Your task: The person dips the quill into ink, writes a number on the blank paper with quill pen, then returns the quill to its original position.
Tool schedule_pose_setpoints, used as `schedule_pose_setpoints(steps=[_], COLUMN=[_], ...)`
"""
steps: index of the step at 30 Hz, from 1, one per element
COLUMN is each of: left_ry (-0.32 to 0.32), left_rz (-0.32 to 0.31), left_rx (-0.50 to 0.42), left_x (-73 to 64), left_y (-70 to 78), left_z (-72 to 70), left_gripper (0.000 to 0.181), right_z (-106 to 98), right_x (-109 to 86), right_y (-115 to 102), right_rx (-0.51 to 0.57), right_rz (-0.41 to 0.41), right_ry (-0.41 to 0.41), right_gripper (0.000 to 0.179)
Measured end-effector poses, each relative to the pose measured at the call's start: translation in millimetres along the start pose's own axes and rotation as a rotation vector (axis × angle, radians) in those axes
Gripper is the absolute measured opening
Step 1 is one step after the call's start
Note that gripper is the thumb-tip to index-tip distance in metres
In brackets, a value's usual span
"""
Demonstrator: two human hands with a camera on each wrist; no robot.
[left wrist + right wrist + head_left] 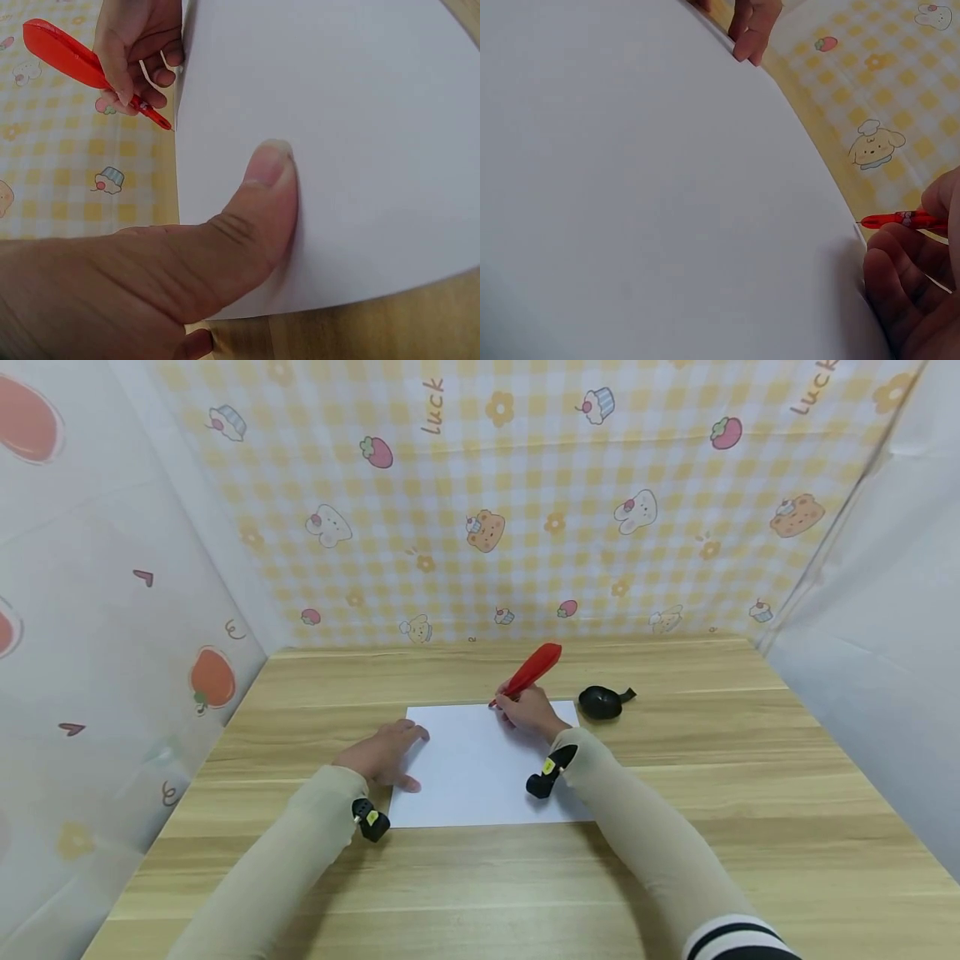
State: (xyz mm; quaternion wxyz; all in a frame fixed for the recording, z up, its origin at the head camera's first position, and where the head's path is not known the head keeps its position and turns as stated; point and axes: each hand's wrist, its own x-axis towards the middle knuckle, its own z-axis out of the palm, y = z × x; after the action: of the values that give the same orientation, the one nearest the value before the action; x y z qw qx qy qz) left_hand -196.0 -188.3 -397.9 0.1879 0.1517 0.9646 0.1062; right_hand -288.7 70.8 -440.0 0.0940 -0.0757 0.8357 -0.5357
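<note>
Red feather pen (536, 665): barrel (885, 220) glossy plastic, plume (66, 57) smooth with a slight shine (reads more like plastic than real feather). White paper sheet (465, 768): smooth, matt. Tabletop (480, 893): wood-grain, smooth, low sheen. Gingham backdrop (450, 477): printed, cloth-like, matt, faintly creased. Beige sleeve (277, 852): soft matt cloth. Black rounded object (600, 702): hard plastic look, shiny highlight. Wrist camera (371, 820): black plastic.

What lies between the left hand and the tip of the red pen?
Only the white paper: in the head view, its bare surface spans the stretch from the left hand to the red pen.
</note>
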Motion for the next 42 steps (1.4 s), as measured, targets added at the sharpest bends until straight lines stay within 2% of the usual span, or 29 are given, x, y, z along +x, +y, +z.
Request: schedule_pose_setpoints(steps=[6,16,22,28,35,42], left_ry=[-0.001,-0.02,-0.032,-0.054,-0.038,-0.042], left_rz=[-0.006,-0.015,-0.017,-0.039,-0.024,-0.019], left_rx=[0.004,0.012,0.008,-0.011,0.01,0.006], left_x=[-0.2,3.0,3.3,1.0,1.4,2.8], left_y=[1.6,2.1,4.2,4.6,3.9,4.9], left_z=[-1.2,-0.5,-1.7,1.4,-0.2,-2.9], left_gripper=[0.079,0.087,0.086,0.086,0.086,0.087], right_z=[0.3,-0.8,-0.3,1.8,-0.1,-1.8], right_x=[0.8,1.1,2.6,-0.8,-2.4,-4.8], right_y=[0.8,2.1,3.7,8.0,5.9,2.9], right_rx=[-0.02,-0.099,-0.102,-0.085,-0.106,-0.122], right_rz=[-0.021,-0.121,-0.124,-0.109,-0.135,-0.127], right_ry=[-0.01,-0.018,-0.019,-0.054,-0.044,-0.056], right_gripper=[0.014,0.013,0.013,0.014,0.014,0.014])
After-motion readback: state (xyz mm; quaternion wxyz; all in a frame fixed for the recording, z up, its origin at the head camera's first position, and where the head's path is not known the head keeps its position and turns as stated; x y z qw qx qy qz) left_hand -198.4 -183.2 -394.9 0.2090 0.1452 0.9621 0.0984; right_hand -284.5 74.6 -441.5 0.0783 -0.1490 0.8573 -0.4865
